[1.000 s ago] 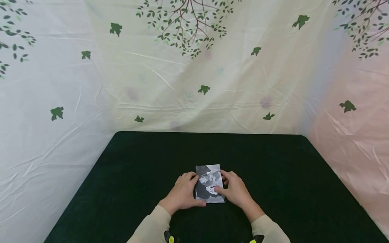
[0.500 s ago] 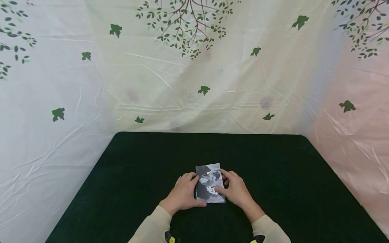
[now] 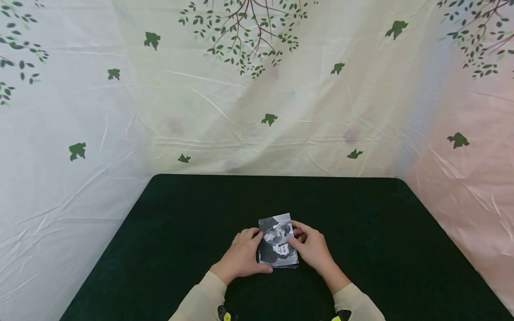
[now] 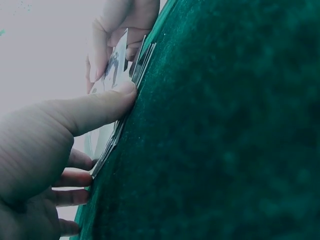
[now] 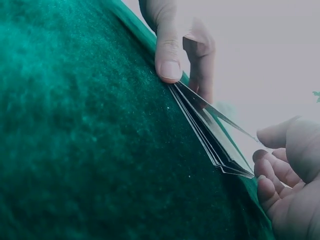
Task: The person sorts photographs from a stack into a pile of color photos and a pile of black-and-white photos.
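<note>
A small stack of photo cards (image 3: 286, 267) lies on the dark green tabletop. Its top card (image 3: 270, 244) carries a grey and white picture. My left hand (image 3: 241, 255) holds the stack along its left side, with the thumb on the near edge. My right hand (image 3: 315, 250) pinches the top card at its right side between thumb and fingers. In the right wrist view the top card (image 5: 222, 116) tilts up off the layered cards (image 5: 202, 137) below, and a gap shows between them. The left thumb (image 4: 112, 102) presses the edges in the left wrist view.
The green cloth-like tabletop (image 3: 192, 200) spreads around both hands, with its far edge and rounded corners in view. Behind it hangs a pale curtain (image 3: 225, 133) printed with leaves and branches. Beige sleeves and dark wrist straps with yellow parts show at the bottom.
The right side of the top card has risen, and it has tilted and shifted slightly from the stack. My right hand has moved up a little with it. My left hand stays in place.
</note>
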Demonstrator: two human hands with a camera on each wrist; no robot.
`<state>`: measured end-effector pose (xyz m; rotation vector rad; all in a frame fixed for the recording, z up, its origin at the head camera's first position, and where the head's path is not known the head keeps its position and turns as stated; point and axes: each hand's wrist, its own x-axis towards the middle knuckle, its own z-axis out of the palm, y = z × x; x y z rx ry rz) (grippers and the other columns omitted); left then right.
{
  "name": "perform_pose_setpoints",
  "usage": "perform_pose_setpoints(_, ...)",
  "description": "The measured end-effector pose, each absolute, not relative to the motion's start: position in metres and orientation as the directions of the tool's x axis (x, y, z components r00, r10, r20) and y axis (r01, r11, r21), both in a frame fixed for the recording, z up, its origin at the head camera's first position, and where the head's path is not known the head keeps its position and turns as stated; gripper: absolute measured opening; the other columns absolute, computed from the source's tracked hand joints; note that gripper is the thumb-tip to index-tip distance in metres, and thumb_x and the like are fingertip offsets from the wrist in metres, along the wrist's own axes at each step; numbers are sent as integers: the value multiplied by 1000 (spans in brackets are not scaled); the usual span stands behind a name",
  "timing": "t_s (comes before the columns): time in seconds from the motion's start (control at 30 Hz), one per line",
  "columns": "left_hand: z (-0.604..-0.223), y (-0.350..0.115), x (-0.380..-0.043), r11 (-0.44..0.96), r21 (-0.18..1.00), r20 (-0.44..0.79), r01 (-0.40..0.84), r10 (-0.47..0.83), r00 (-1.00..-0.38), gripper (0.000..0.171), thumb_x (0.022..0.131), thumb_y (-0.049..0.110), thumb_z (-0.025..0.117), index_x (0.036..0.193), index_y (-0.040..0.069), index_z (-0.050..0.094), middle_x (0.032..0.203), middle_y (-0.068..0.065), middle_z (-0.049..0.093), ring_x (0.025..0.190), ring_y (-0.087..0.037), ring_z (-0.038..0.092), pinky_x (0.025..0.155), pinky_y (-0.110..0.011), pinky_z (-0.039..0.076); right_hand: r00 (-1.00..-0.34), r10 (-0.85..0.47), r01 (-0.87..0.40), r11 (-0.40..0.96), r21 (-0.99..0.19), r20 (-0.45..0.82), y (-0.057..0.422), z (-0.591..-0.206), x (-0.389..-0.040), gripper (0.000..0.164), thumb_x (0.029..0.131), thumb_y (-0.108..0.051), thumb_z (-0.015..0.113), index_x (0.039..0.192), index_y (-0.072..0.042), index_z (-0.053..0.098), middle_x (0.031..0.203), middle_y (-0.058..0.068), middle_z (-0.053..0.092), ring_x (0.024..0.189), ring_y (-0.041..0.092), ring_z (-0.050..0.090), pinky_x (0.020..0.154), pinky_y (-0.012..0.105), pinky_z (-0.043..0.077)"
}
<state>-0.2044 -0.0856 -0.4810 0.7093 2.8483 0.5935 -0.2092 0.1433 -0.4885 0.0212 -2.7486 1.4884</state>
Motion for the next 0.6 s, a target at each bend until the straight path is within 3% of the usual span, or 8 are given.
perform_pose_setpoints(0.37, -477, -87, -204, 801, 431, -54, 415, 483, -874, 99, 70, 63, 75, 145, 7, 41, 148, -12, 35, 134, -31, 32, 108, -51, 28, -1000, 27, 14, 469, -883, -2, 143, -488, -210, 41, 92, -13, 64, 132, -18, 58, 95, -2, 68, 79, 15, 60, 67, 33, 47)
perform_pose_setpoints(0.6, -477, -88, -205, 793, 433, -26, 428, 486, -874, 99, 70, 63, 75, 145, 8, 41, 148, -10, 35, 136, -29, 30, 108, -49, 30, -998, 47, 56, 337, -940, -43, 144, -487, -209, 39, 93, -11, 61, 131, -17, 59, 98, 2, 69, 85, 17, 64, 72, 34, 52)
